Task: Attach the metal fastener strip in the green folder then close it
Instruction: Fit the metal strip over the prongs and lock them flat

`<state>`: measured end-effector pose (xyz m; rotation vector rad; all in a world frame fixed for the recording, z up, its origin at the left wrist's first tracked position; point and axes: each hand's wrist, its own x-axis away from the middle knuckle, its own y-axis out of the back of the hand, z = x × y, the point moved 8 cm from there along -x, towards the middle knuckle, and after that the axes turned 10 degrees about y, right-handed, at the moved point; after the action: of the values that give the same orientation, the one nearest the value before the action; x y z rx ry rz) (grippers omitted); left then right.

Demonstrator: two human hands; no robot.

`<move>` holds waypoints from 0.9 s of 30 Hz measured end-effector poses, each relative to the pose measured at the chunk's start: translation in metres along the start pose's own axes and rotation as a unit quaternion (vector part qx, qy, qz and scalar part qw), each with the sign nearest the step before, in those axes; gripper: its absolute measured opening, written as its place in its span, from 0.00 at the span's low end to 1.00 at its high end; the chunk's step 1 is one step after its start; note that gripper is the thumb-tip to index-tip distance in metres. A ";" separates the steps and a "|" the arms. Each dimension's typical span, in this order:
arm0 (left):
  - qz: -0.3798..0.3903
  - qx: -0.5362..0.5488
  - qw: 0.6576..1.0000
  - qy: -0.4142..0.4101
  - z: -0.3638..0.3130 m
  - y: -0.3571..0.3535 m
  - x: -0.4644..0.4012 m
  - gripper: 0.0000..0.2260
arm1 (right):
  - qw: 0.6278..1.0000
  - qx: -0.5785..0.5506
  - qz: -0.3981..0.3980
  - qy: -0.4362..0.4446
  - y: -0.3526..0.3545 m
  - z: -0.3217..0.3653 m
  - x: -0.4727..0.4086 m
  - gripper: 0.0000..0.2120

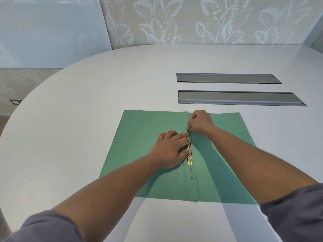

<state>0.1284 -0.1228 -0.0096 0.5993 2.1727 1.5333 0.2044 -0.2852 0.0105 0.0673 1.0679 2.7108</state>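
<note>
Open green folder (pixel 143 137), left hand (pixel 170 151) flat pressing fastener strip (pixel 189 154), right hand (pixel 201 122) fingers pinching its prong

No text, label, brand or number can be read on any thing in this view.

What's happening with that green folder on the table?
A person is fitting a gold metal fastener strip along the centre fold of a green folder, which lies open flat on a white table. The left hand presses down on the strip to steady it, while the right hand pinches the strip's far end, apparently bending or seating a prong. A thin prong already lies flat toward the near edge. The folder is not yet closed.
</note>
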 end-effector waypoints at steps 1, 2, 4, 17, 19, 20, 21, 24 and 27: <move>0.001 0.002 1.000 0.000 0.000 0.000 0.000 0.21 | 0.998 -0.059 0.000 -0.021 0.002 -0.006 0.000 0.06; 0.002 0.003 1.000 0.000 0.000 0.001 0.000 0.21 | 0.991 -0.123 0.006 -0.043 0.003 -0.011 0.000 0.08; 0.003 0.002 1.000 0.000 0.000 0.001 0.000 0.21 | 0.971 -0.226 0.025 -0.078 0.003 -0.017 0.004 0.12; -0.001 0.000 1.000 -0.003 0.000 0.001 0.000 0.20 | 0.983 -0.171 0.062 -0.025 -0.009 -0.010 0.007 0.11; 0.001 0.000 1.000 -0.002 0.001 0.000 0.000 0.20 | 0.985 -0.157 0.065 -0.019 -0.009 -0.009 0.007 0.12; 0.001 -0.001 1.000 -0.001 0.000 0.000 0.000 0.20 | 0.987 -0.144 0.068 -0.015 -0.010 -0.007 0.008 0.12; 0.000 -0.002 1.000 -0.001 0.000 0.000 0.000 0.20 | 0.989 -0.127 0.070 -0.010 -0.010 -0.005 0.008 0.12; 0.000 -0.007 1.000 -0.001 0.000 0.000 0.000 0.21 | 0.996 -0.062 0.070 -0.006 -0.012 0.005 0.008 0.09; 0.001 -0.008 1.000 -0.002 0.000 0.001 0.000 0.20 | 0.995 0.046 0.084 0.004 -0.015 0.022 0.004 0.05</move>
<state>0.1286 -0.1226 -0.0086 0.5983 2.1554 1.5486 0.2058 -0.2589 0.0166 0.1695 1.2422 2.8081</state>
